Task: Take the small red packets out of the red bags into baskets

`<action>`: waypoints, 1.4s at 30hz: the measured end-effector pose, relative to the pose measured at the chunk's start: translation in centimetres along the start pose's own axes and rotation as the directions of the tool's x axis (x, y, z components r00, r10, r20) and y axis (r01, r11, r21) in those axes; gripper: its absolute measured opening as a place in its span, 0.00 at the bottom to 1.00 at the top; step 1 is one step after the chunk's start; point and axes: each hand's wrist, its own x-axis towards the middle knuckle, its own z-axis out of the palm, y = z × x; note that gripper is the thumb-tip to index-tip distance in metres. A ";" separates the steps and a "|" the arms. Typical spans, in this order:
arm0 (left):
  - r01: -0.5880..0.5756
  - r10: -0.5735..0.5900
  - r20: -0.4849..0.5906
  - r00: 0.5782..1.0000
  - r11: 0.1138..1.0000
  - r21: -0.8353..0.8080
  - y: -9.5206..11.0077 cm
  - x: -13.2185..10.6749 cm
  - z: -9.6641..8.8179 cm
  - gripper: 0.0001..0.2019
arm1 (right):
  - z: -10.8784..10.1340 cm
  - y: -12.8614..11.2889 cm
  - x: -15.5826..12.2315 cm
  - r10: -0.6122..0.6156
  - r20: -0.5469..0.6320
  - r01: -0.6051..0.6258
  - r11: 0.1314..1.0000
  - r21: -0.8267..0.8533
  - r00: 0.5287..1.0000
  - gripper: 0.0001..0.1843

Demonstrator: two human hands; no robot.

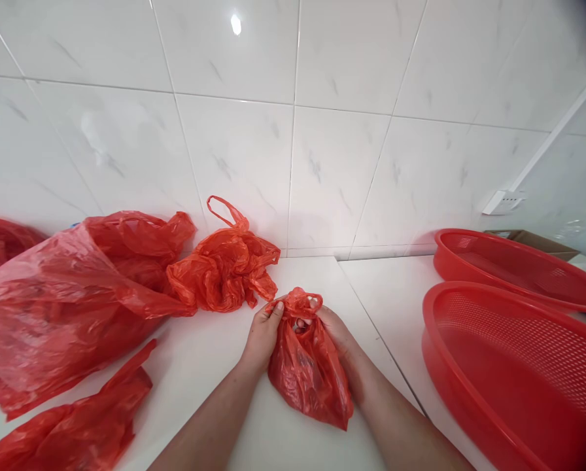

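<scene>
1. Left hand (263, 337): closed in a pinch on the gathered neck of a small red plastic bag (307, 376);
2. Right hand (335, 333): also grasping, wrapped around the same neck, with fingertips (315, 303) showing above it;
3. Bag's place: between both hands on a white counter (307, 278), its lower end hanging down to the surface; contents impossible to tell;
4. Handling: light, soft and slippery film, likely easy to tear; safest hold at the gathered neck, not the thin belly;
5. Nearby: a crumpled red bag (224, 268) with a loop handle just beyond the hands; larger red bags (72, 307) at left; two red perforated plastic baskets (499, 366) at right; white tile wall (322, 170) behind.
</scene>
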 end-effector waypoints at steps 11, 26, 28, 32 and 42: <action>0.025 -0.017 -0.140 0.990 0.998 0.053 -0.9 0.6 -1.5 0.22 | 0.1 0.5 0.3 -0.302 -0.135 0.164 0.780 -0.604 0.944 0.19; -0.022 0.023 -0.049 0.999 1.000 0.020 -1.2 0.6 -1.5 0.14 | -0.6 0.8 0.1 -0.514 -0.116 0.193 0.509 -0.839 0.850 0.14; -0.023 0.023 -0.049 0.999 1.000 0.012 -1.3 0.6 -1.4 0.15 | -0.6 0.7 0.2 -0.507 -0.105 0.227 0.551 -0.803 0.856 0.16; -0.035 0.036 -0.055 0.998 0.999 0.024 -1.3 0.7 -1.5 0.15 | -0.8 0.3 0.4 -0.458 -0.106 0.233 0.622 -0.748 0.882 0.15; -0.036 0.035 -0.034 0.999 0.998 -0.043 -1.2 0.7 -1.7 0.12 | -2.3 -0.5 0.6 -0.318 -0.219 0.248 0.923 -0.293 0.923 0.13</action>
